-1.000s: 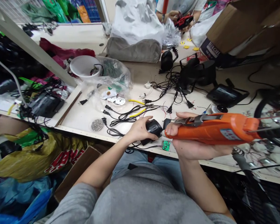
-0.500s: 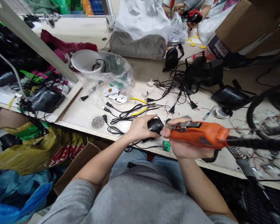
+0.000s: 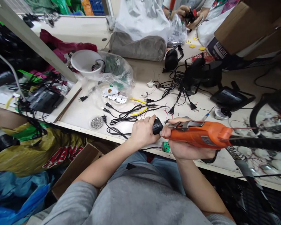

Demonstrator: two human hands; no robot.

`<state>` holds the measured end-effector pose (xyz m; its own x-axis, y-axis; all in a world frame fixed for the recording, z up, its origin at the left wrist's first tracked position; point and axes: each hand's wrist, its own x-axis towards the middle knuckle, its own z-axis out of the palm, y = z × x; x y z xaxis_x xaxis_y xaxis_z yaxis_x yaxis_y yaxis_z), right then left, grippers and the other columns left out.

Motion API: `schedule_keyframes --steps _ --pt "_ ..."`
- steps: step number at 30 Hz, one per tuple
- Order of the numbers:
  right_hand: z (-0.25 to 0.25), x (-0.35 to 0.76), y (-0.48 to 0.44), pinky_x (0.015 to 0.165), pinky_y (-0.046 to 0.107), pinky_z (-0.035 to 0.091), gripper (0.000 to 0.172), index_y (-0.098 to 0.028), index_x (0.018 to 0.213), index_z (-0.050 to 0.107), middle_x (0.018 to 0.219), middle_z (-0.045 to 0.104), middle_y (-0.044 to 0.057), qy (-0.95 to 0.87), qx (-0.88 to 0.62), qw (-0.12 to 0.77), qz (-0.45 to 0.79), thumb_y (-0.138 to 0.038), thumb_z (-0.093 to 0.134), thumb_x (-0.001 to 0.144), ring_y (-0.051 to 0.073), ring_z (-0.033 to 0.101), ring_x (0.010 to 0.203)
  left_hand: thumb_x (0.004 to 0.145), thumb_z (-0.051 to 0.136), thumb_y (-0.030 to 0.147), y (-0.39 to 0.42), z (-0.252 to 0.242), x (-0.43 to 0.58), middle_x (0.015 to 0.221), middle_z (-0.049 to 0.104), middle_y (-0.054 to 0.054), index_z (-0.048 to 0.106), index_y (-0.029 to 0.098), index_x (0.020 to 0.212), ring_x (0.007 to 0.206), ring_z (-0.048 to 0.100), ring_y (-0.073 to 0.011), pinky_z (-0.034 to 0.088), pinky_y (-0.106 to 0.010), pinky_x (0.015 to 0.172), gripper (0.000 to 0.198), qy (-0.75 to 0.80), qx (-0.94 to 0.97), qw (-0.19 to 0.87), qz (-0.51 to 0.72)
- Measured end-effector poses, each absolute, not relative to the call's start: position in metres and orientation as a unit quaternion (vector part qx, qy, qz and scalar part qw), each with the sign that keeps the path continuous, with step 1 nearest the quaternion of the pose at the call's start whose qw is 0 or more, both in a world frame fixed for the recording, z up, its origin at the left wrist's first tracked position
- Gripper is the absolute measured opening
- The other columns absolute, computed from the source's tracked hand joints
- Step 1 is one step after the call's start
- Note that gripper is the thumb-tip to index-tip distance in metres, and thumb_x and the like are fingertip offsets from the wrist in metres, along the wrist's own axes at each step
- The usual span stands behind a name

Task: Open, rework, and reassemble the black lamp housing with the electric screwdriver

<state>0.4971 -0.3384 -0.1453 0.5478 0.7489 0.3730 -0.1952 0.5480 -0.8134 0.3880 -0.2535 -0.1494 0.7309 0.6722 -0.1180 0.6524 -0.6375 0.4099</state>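
My left hand (image 3: 142,131) is wrapped around a small black plastic part (image 3: 157,126) at the near edge of the workbench. My right hand (image 3: 189,150) grips an orange electric screwdriver (image 3: 199,135) that lies almost level, its tip pressed against the black part. A thick black cable runs from the screwdriver's rear off to the right. A small green circuit board (image 3: 165,147) lies on the bench just under my hands.
Black power cords (image 3: 126,115) and yellow-handled pliers (image 3: 138,112) lie beyond my hands, with a round tin of screws (image 3: 97,122) to the left. A white bowl (image 3: 85,62), plastic bags and black lamp housings (image 3: 202,73) crowd the back. Another person's hands (image 3: 187,14) work at the far side.
My left hand has closed further over the black part and turned it, so less of it shows. The screwdriver has stayed against it and shifted slightly.
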Motion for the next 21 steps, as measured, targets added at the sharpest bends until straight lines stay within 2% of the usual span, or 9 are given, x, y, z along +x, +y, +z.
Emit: schedule_keyframes --steps 4,7,12,17,21 --pt "-0.125 0.505 -0.339 0.054 0.049 0.052 0.074 -0.023 0.103 0.074 0.069 0.06 0.006 -0.369 -0.379 0.802 0.276 -0.088 0.05 0.077 0.026 0.056 0.051 0.079 0.073 0.048 -0.25 -0.145 0.388 0.125 0.069 -0.01 0.051 0.02 0.143 0.113 0.067 -0.0303 0.051 -0.038 0.098 0.073 0.385 0.885 0.261 -0.01" --pt "-0.11 0.51 -0.329 0.053 0.046 0.051 0.071 -0.023 0.097 0.072 0.074 0.061 0.007 -0.37 -0.381 0.81 0.25 -0.088 0.054 0.076 0.024 0.056 0.049 0.076 0.077 0.048 -0.248 -0.14 0.387 0.123 0.07 -0.009 0.053 0.022 0.14 0.113 0.066 -0.0303 0.05 -0.038 0.099 0.073 0.383 0.883 0.27 -0.016" --pt "-0.116 0.501 -0.3 0.052 0.045 0.053 0.066 -0.027 0.094 0.071 0.078 0.062 0.006 -0.375 -0.359 0.816 0.252 -0.087 0.048 0.077 0.022 0.055 0.048 0.075 0.076 0.048 -0.247 -0.144 0.387 0.113 0.072 -0.008 0.057 0.02 0.13 0.107 0.067 -0.0309 0.05 -0.039 0.094 0.065 0.375 0.887 0.27 -0.007" --pt "-0.136 0.486 -0.284 0.061 0.052 0.058 0.057 -0.029 0.091 0.07 0.078 0.062 0.006 -0.346 -0.358 0.832 0.245 -0.08 0.047 0.079 0.029 0.064 0.061 0.073 0.076 0.048 -0.245 -0.148 0.386 0.108 0.071 -0.009 0.059 0.018 0.12 0.103 0.066 -0.0327 0.05 -0.041 0.091 0.058 0.365 0.891 0.272 -0.004" --pt "-0.144 0.485 -0.287 0.068 0.058 0.059 0.065 -0.028 0.089 0.071 0.067 0.057 0.004 -0.357 -0.398 0.812 0.233 -0.086 0.043 0.076 0.031 0.064 0.063 0.074 0.076 0.048 -0.242 -0.148 0.388 0.106 0.07 -0.009 0.06 0.02 0.117 0.102 0.066 -0.0316 0.049 -0.04 0.091 0.054 0.366 0.888 0.278 -0.011"
